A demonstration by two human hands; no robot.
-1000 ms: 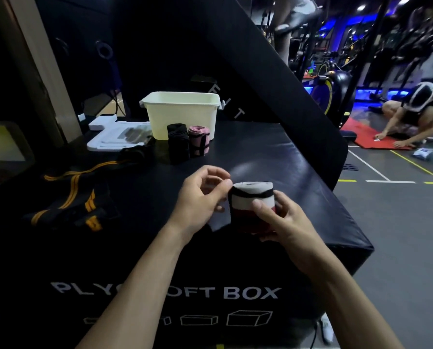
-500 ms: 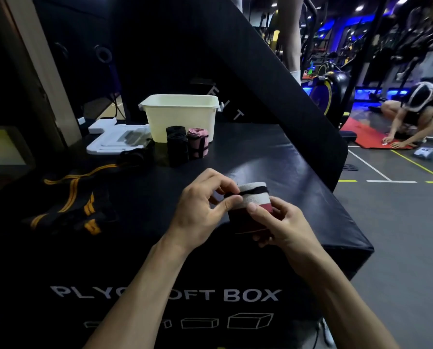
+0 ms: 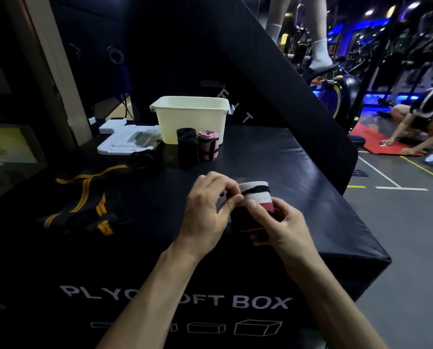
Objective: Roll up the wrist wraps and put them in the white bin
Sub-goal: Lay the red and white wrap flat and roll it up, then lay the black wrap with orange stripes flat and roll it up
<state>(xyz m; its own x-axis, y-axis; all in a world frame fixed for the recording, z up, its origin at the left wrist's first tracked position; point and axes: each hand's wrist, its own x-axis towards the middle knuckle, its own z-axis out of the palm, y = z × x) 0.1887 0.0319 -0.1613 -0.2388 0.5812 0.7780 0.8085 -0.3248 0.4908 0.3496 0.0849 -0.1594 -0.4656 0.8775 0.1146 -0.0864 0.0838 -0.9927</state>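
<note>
Item: rolled wrist wrap (image 3: 254, 205), white upper band, red lower part, thin black strap around the white band; centre of the frame, held upright above the black plyo box (image 3: 298, 177), between both hands.

Left hand (image 3: 208, 212): just left of centre; thumb and forefinger pinch the black strap at the roll's left edge; remaining fingers curled.

Right hand (image 3: 283, 227): just right of centre; fingers curled round the roll's lower red part from the right and below, thumb pressed on the white band.

White bin (image 3: 192, 119): upper centre of the frame, standing on the far part of the box top, well apart from the hands; its inside cannot be seen.

Finished rolls: two black rolls (image 3: 186, 144) and one pink roll (image 3: 208, 144) with a black strap, upright, side by side, just in front of the bin on the box top, not in it.

Unrolled black-and-yellow wraps (image 3: 84, 197): left of centre, lying loose on the box top.

White foam tray (image 3: 124, 139): upper left of centre, beside the bin.

Box front, lower frame: white lettering, partly hidden by the forearms.

Background, right edge: a person (image 3: 422, 122) crouched over a red mat (image 3: 376, 142) on the floor.
</note>
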